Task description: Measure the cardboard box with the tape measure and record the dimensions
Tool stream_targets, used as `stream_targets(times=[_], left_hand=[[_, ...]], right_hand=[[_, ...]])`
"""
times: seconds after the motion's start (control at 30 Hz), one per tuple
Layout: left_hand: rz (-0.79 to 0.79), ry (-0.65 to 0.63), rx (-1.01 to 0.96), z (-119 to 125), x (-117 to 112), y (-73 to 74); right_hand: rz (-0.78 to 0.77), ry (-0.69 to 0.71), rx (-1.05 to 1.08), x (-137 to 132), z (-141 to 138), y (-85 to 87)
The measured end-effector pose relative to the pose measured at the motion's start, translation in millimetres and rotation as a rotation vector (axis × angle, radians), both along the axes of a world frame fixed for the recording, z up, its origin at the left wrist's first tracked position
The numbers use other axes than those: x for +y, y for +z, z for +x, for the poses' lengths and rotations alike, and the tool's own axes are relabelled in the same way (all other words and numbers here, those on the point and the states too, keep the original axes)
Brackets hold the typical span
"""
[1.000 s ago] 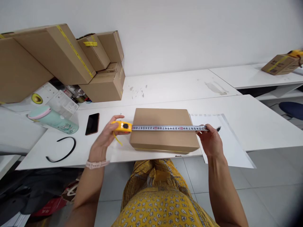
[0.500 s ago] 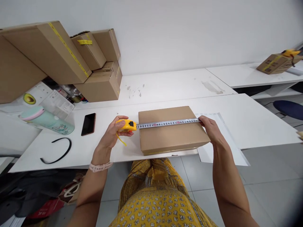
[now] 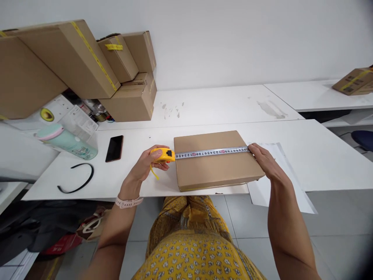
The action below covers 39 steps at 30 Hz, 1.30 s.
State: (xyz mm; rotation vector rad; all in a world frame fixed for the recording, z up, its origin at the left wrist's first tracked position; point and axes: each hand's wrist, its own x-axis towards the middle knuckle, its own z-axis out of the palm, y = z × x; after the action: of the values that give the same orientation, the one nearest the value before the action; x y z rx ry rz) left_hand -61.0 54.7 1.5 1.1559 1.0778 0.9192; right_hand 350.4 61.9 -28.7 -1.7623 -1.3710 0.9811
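Tape blade [image 3: 204,153] spanned the carton [image 3: 217,170], seemingly held straight by the left hand [image 3: 142,165], fingers closed around its yellow case [image 3: 163,155], and the right hand [image 3: 266,161], fingers pinning its end.

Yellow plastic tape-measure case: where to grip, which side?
Probably best by the rear of the yellow plastic tape-measure case, coming from the person's left, thumb on top. The silvery numbered metal blade leaves its right end across the flat brown cardboard box, so keep that end clear. The left hand holds it that way.
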Motion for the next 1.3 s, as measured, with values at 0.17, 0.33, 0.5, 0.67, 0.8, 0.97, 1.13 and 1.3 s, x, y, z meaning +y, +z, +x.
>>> stream_targets(times=[0.17, 0.33, 0.5, 0.67, 0.8, 0.97, 1.13, 1.3], left_hand=[[0.004, -0.001, -0.006, 1, -4, -0.6], [0.009, -0.054, 0.026, -1, -15, -1.4], [0.013, -0.067, 0.013, -3, -18, -3.0], [-0.006, -0.056, 0.027, -1, -14, 1.8], [0.008, -0.058, 0.024, 1, -11, 4.5], [0.03, -0.077, 0.026, 1, -10, 2.1], [0.035, -0.078, 0.036, 0, -10, 1.4], [0.027, -0.051, 0.054, 2, -11, 2.4]], right_hand=[[-0.027, -0.011, 0.071, 2, -1, -3.5], [-0.013, -0.048, 0.103, 4, -2, -6.6], [-0.015, -0.074, 0.123, 5, -3, -5.2], [-0.034, -0.081, 0.134, 4, -3, -5.4], [-0.025, -0.086, 0.133, 5, -2, -7.0], [0.01, -0.068, 0.144, 6, -3, -8.3], [-0.013, -0.082, 0.132, 4, -5, -4.3], [0.043, -0.045, 0.034, 5, -1, -1.2]])
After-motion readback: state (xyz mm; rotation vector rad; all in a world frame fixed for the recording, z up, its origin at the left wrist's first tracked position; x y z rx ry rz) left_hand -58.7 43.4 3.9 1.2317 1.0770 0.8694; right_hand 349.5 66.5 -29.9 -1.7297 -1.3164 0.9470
